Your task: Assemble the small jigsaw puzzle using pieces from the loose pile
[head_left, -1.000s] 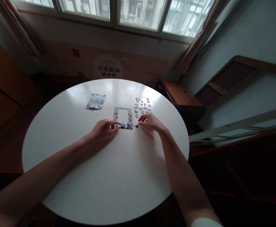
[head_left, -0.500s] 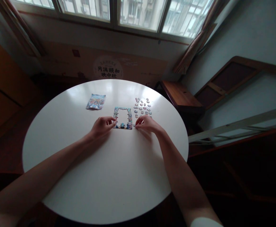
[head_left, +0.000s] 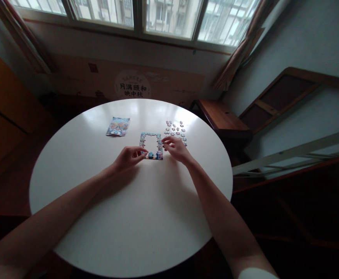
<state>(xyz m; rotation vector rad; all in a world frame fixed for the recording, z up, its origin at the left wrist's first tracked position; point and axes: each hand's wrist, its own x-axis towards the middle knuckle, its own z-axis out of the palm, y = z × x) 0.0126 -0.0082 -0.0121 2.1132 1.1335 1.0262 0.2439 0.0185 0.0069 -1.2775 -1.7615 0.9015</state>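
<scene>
A partly joined jigsaw puzzle [head_left: 159,148] lies on the white round table, its colourful border framing a bare middle. At its lower left corner is my left hand [head_left: 130,157], thumb and fingertips drawn together over the border; whatever they pinch is hidden. Beside the puzzle's right edge, my right hand [head_left: 175,148] is raised slightly with a small puzzle piece between thumb and fingers, mostly covered by them. Several loose puzzle pieces [head_left: 177,129] lie spread just beyond my right hand, partly hidden by it.
A colourful printed packet [head_left: 118,126] lies on the table [head_left: 134,217] to the left of the puzzle. Past the table's far right edge stands a wooden bench [head_left: 224,116]. Windows and a printed panel [head_left: 163,83] are on the far side.
My right hand has moved up from the puzzle's lower right corner to its right edge, the piece still pinched. My left hand has shifted slightly right over the lower border.
</scene>
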